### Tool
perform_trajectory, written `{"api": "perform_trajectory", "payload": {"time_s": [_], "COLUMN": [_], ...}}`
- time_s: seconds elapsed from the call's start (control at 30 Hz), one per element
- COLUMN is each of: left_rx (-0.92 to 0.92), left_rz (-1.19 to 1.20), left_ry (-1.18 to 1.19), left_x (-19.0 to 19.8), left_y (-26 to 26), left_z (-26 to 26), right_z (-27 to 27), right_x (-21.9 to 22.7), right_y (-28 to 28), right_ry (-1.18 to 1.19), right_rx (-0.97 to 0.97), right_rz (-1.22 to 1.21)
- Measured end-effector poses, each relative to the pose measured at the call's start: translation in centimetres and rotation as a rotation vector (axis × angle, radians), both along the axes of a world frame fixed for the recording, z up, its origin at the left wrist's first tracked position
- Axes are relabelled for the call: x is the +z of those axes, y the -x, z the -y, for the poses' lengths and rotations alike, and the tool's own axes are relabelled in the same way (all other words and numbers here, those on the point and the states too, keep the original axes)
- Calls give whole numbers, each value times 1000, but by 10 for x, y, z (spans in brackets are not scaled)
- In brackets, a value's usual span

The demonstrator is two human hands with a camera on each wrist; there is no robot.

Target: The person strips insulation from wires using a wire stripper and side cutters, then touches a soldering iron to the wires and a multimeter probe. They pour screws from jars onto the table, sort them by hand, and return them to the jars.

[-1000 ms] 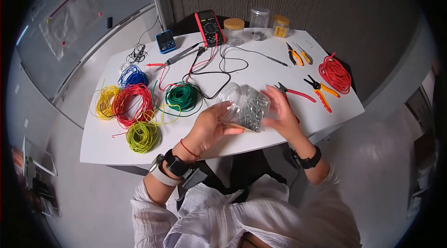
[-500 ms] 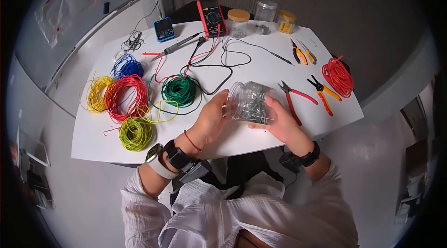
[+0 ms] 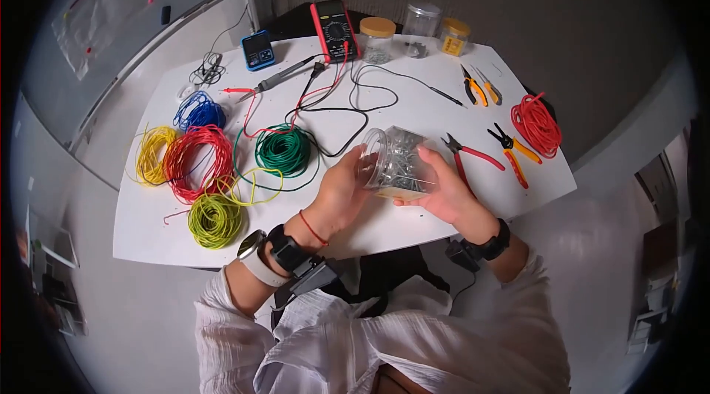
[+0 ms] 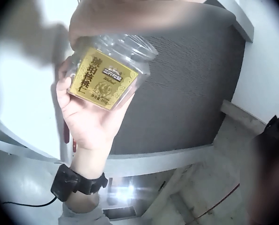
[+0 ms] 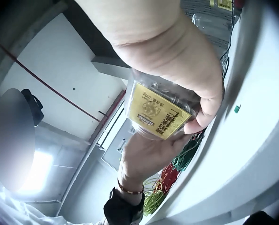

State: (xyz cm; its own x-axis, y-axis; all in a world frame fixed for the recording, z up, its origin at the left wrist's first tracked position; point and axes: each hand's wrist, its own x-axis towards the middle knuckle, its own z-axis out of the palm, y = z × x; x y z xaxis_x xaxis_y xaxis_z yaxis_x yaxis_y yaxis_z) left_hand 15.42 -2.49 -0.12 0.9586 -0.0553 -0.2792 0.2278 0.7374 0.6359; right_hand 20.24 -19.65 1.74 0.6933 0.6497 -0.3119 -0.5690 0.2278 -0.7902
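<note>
A clear plastic jar (image 3: 403, 165) of small metal pieces that look like screws is held above the table's front half, tipped with its lidless mouth toward the left. Its yellow label (image 4: 104, 78) shows in both wrist views. My right hand (image 3: 457, 191) grips the base end, thumb on the upper side and fingers underneath. At the mouth end, my left hand (image 3: 342, 191) holds the neck, its fingers partly hidden behind the jar. Red-handled cutters (image 3: 473, 154) lie just beyond the right hand.
Left on the white table (image 3: 310, 235) are wire coils in green (image 3: 283, 151), red (image 3: 198, 162), blue (image 3: 200, 111) and yellow (image 3: 154, 156). At the back stand a multimeter (image 3: 335, 30) and jars (image 3: 377, 39). Wire strippers (image 3: 512, 151) and a red coil (image 3: 537, 126) lie right.
The right hand has closed round the jar's base from a looser touch. The left hand has moved up along the neck, and the jar has turned slightly, its label side now showing below.
</note>
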Motion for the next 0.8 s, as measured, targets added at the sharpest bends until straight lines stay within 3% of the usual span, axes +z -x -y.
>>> {"api": "perform_trajectory", "payload": {"time_s": [0.17, 0.57, 0.73, 0.8], "left_rx": [138, 69, -98, -129], "left_rz": [26, 118, 59, -19], "left_ry": [-92, -82, -156, -181], "left_x": [-11, -7, 12, 16], "left_y": [-6, 0, 4, 4], "left_z": [2, 4, -5, -10], "right_z": [4, 3, 5, 8], "right_x": [-10, -7, -3, -3], "right_y": [0, 3, 3, -1], "right_ry": [-35, 80, -190, -109], "right_rx": [46, 3, 86, 88], "right_rz": [-23, 82, -129, -61]}}
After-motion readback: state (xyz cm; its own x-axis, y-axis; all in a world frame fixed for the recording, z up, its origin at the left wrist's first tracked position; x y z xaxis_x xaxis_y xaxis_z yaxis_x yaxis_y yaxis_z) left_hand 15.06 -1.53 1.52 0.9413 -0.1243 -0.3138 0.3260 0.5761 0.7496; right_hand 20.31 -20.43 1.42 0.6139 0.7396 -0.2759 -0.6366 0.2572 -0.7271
